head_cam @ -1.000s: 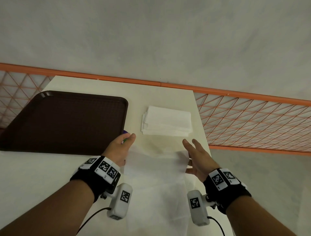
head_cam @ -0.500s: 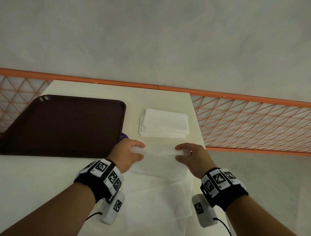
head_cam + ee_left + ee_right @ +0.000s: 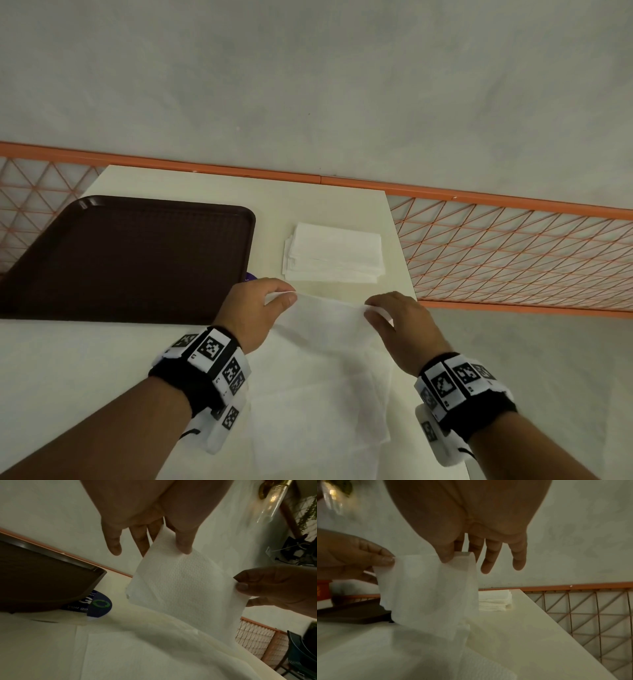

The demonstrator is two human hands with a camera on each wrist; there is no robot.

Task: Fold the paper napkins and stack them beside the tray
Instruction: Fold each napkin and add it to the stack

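Left wrist only: blue sticker (image 3: 96, 605) under tray (image 3: 51, 574).

The tray (image 3: 130, 260) hides most of a blue sticker (image 3: 96, 605); its lettering is cut off.

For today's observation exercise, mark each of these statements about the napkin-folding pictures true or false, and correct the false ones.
1. Both hands pinch the same napkin. True: the left hand and the right hand each hold a far corner.
2. The folded stack lies in the tray. False: it lies on the table, to the right of the tray.
3. The tray holds napkins. False: nothing shows in it.
4. More unfolded napkins lie under the lifted one. True.
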